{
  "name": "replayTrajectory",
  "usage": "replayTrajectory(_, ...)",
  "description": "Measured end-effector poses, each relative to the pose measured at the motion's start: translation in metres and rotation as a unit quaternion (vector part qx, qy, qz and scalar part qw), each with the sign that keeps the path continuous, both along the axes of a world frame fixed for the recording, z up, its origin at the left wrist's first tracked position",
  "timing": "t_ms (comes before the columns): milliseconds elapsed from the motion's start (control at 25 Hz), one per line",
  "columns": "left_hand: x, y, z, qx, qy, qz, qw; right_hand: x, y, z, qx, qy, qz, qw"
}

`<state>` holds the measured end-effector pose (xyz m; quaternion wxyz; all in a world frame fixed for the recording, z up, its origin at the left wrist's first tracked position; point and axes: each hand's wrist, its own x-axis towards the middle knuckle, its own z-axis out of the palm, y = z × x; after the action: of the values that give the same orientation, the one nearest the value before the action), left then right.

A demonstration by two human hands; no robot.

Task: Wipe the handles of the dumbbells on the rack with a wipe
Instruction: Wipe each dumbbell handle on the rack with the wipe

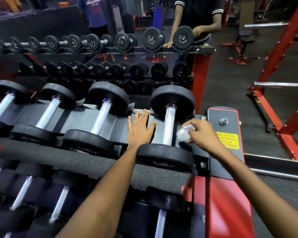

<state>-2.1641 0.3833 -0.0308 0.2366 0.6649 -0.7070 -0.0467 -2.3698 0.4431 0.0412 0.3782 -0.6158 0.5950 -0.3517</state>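
The dumbbell with black round rubber ends and a knurled silver steel handle is lying in the rightmost cradle of the top shelf of the dark grey and red steel rack, and the crumpled white wipe is hovering just beside its handle on the right, not yet touching the metal as far as I am seeing. The right hand is pinching the wipe, fingers curled round the wad, while the left hand is pressing flat on the shelf just left of the handle, fingers straight and spread a little. What could go wrong from here, I am guessing: the wad is bunched so small that it may skim only the near side of the handle and leave the underside untouched, and a firm rub might set the dumbbell rolling in its cradle towards those flat left fingers. The rack is the only holder here (three more dumbbells, the nearest with a silver handle, are sitting in the cradles to the left, with others on the shelf below), and a yellow printed sticker is showing on the rack's red end post.
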Motion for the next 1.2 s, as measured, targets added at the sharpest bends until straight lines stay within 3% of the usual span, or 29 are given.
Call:
replayTrajectory(120,0.000,0.000,0.000,-0.007,0.006,-0.002,1.000,0.022,0.008,-0.012,0.193,-0.137,0.082,0.968)
replayTrajectory(240,-0.001,0.001,-0.002,-0.009,0.004,-0.002,1.000,0.016,0.013,-0.014,0.217,-0.201,0.120,0.948)
replayTrajectory(400,0.001,-0.002,-0.003,-0.011,0.000,0.000,1.000,0.016,0.011,-0.015,0.250,-0.202,0.104,0.941)
replayTrajectory(520,0.000,-0.001,-0.001,0.009,-0.020,-0.007,1.000,0.021,0.017,-0.014,0.196,-0.112,0.064,0.972)
replayTrajectory(640,0.007,0.000,0.004,0.073,-0.059,-0.044,0.995,0.027,0.020,-0.012,0.110,-0.040,-0.074,0.990)
replayTrajectory(680,0.011,0.003,0.011,0.103,-0.040,-0.063,0.992,0.031,0.021,-0.007,0.083,-0.021,-0.121,0.989)
replayTrajectory(760,0.019,0.013,0.029,0.159,0.094,-0.085,0.979,0.041,0.023,0.011,0.037,0.011,-0.181,0.983)
replayTrajectory(840,0.025,0.030,0.046,0.155,0.206,-0.069,0.964,0.049,0.033,0.035,-0.004,0.020,-0.204,0.979)
replayTrajectory(1040,0.033,0.096,0.080,0.108,0.253,-0.041,0.961,0.066,0.078,0.083,-0.078,0.041,-0.196,0.977)
replayTrajectory(1200,0.042,0.167,0.079,0.078,0.292,-0.030,0.953,0.083,0.119,0.082,-0.041,-0.069,-0.169,0.982)
